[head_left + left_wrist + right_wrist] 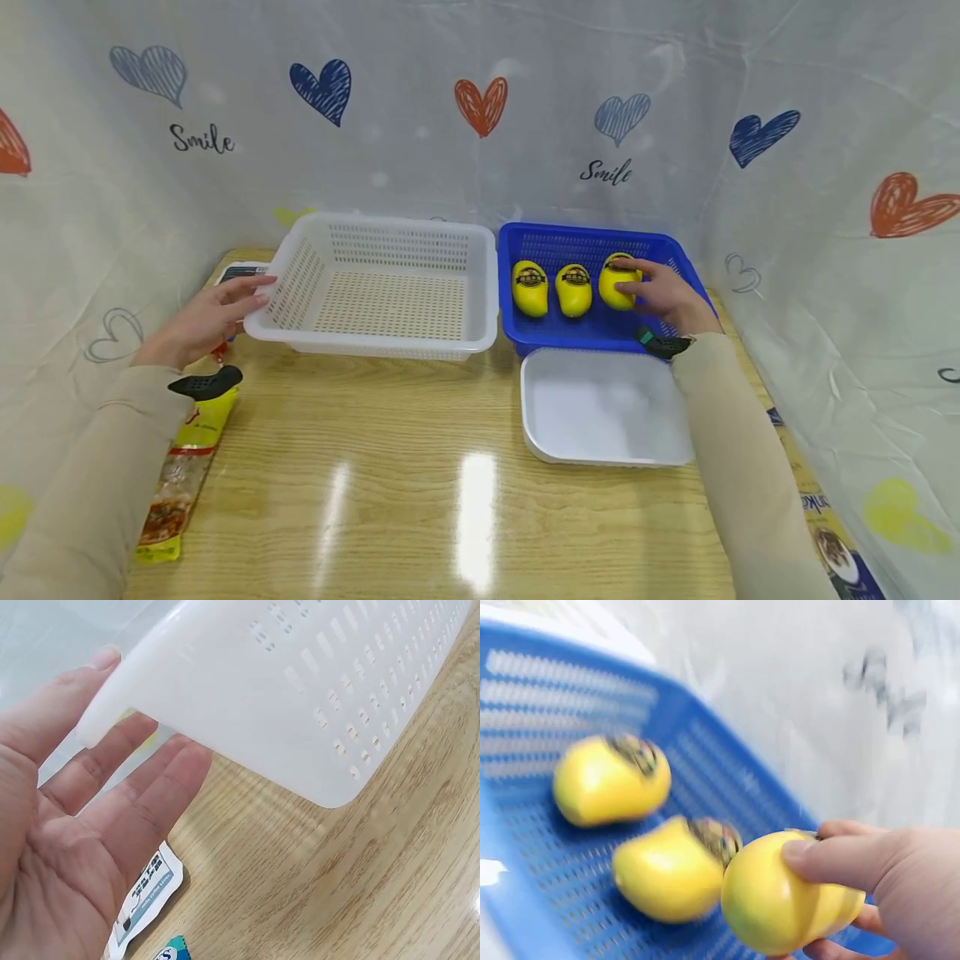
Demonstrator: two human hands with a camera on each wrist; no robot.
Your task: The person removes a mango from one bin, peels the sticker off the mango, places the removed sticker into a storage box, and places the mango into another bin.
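Observation:
My right hand (666, 293) grips a yellow mango (769, 892) with a dark label, over the right part of the blue basket (573, 335). Two more labelled mangoes lie in that basket: one in the middle (573, 292) and one at its left end (529, 289). At the left, my left hand (210, 317) holds the rim of a white perforated basket (375, 343), thumb on the outer top and fingers under the lip in the left wrist view. No items lie inside the white basket, and its left side is raised off the wooden table.
A white shallow tray (607, 408) stands in front of the blue basket. A yellow food packet (183, 475) lies along the table's left edge, and a white packet (150, 896) is below my left hand. Another printed package (832, 542) sits at the right edge. A heart-patterned curtain (420, 125) surrounds the table (375, 475).

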